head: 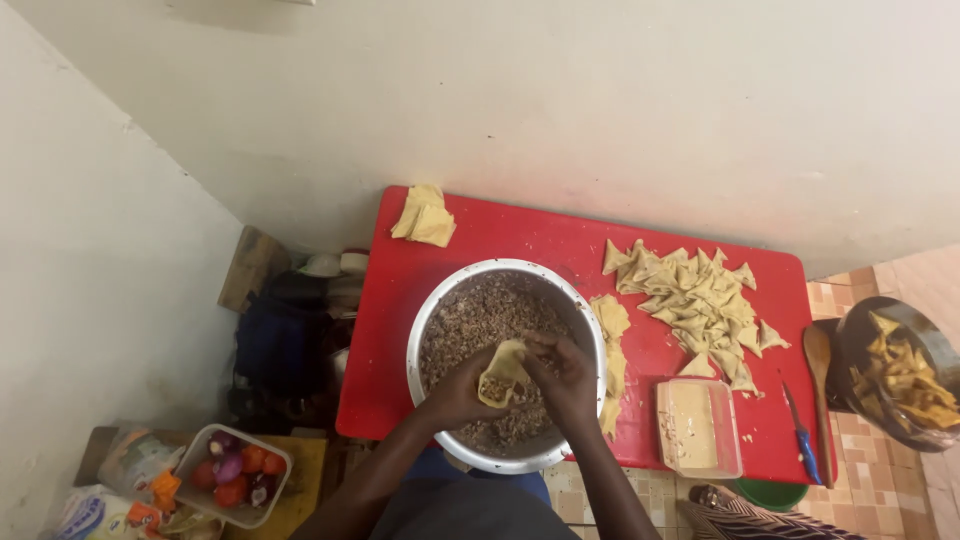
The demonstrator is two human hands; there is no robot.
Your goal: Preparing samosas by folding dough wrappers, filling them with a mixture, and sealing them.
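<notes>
Cupping a dough pocket (503,374) in our left hand (462,392) over the metal bowl (428,318) of minced filling (480,315), we pinch filling into it with our right hand (566,378), judging sealing comes next.

Beneath the fingers (520,365), a polished metal bowl (425,325) holds coarse, crumbly brown filling (480,315). Between the fingertips, a soft, matt, pale dough pocket (503,372). Around the bowl, a smooth, glossy red plastic table (500,235). Right of the fingers: matt folded pastries (695,300), a translucent plastic container (698,428), a smooth wooden spoon (818,365).
</notes>
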